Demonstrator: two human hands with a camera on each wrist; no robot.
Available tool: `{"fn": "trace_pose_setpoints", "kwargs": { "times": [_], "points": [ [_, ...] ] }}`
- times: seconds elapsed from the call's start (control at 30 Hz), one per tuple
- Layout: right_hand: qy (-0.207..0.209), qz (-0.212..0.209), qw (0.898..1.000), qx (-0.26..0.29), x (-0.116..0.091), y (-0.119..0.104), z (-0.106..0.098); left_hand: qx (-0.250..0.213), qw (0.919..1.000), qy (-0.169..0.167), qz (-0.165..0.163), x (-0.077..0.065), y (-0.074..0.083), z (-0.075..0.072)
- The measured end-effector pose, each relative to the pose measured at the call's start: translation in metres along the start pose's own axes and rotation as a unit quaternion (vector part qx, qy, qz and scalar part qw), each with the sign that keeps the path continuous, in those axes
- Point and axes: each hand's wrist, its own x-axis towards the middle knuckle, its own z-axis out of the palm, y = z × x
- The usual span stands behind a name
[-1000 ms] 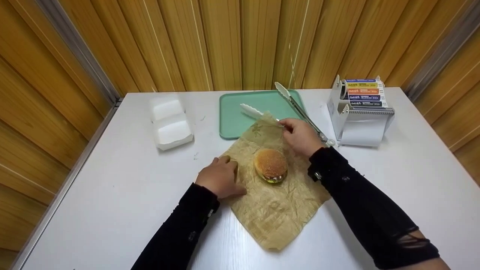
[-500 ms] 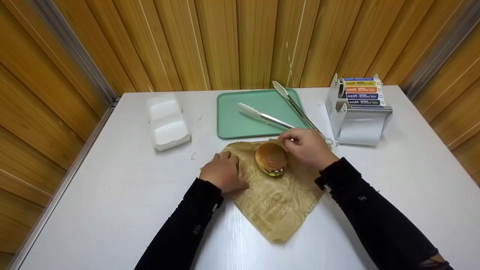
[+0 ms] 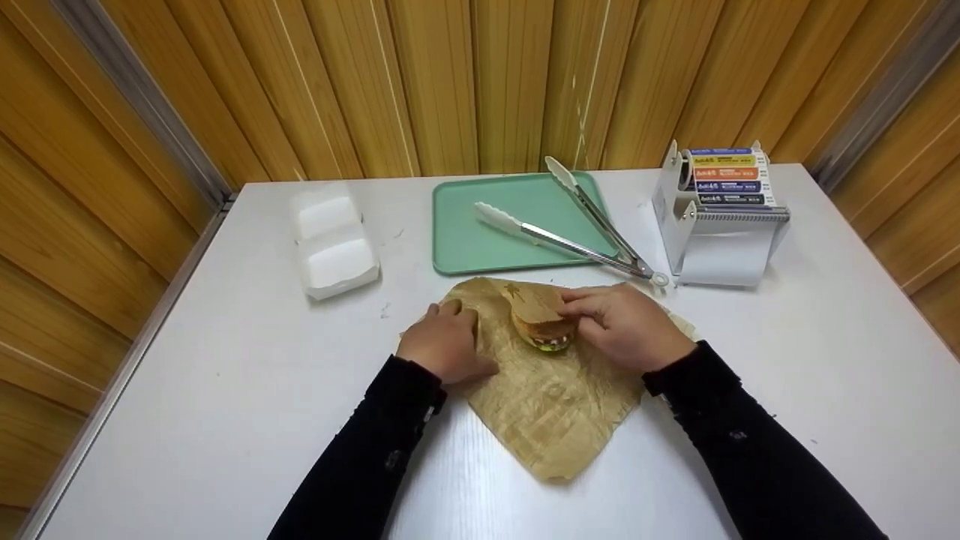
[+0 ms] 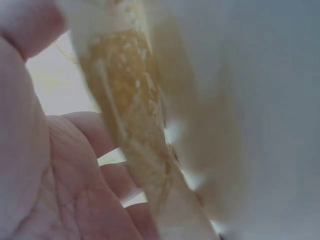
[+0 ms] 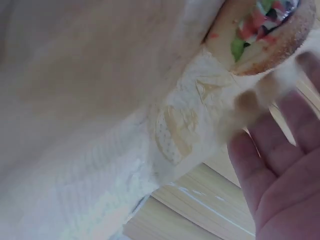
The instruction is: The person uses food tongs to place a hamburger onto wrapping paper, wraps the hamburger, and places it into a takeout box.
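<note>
A burger with a sesame bun [image 5: 280,55] sits on a sheet of brown wrapping paper [image 3: 555,405], its filling showing at the near side. The paper's far part is folded back over the bun's top [image 3: 536,309]. My right hand [image 3: 634,326] touches this flap at the burger's right side; its fingers look fairly straight in the right wrist view, and the thumb is hidden there. On the paper's left part rests my left hand [image 3: 442,345], thumb spread towards the burger. In the left wrist view the paper [image 4: 125,85] stands up before its loosely bent fingers.
Behind the paper lies a green tray [image 3: 465,255] with spread metal tongs [image 3: 555,240] across it. A white open takeaway box [image 3: 341,266] stands at the left. To the right stands a white label dispenser [image 3: 724,259] with several coloured rolls.
My right hand, which pinched the paper's far corner, has come nearer and laid the flap over the bun. My left hand has stayed on the paper's left side.
</note>
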Motion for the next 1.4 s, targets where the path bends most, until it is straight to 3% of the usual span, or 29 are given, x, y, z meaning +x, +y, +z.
{"fn": "trace_pose_setpoints", "kwargs": {
  "times": [0.37, 0.6, 0.9, 1.23, 1.4],
  "points": [
    [0.062, 0.057, 0.995, -0.053, 0.0, -0.018, 0.015, 0.009, 1.0, 0.002, -0.002, -0.001, 0.002, 0.001],
    [0.025, 0.055, 0.994, -0.091, 0.0, -0.021, 0.018, 0.007, 0.9999, 0.001, -0.009, -0.003, 0.004, 0.001],
    [-0.03, 0.019, 0.995, -0.088, -0.004, -0.019, 0.012, 0.011, 0.9999, 0.001, -0.008, -0.003, 0.005, 0.001],
    [0.009, 0.034, 0.996, -0.083, -0.001, -0.021, 0.017, 0.005, 1.0, -0.001, -0.008, -0.003, 0.005, 0.0],
    [-0.002, 0.051, 0.996, -0.075, 0.0, -0.023, 0.017, 0.001, 0.9999, -0.005, -0.011, -0.003, 0.005, 0.0]
  ]
}}
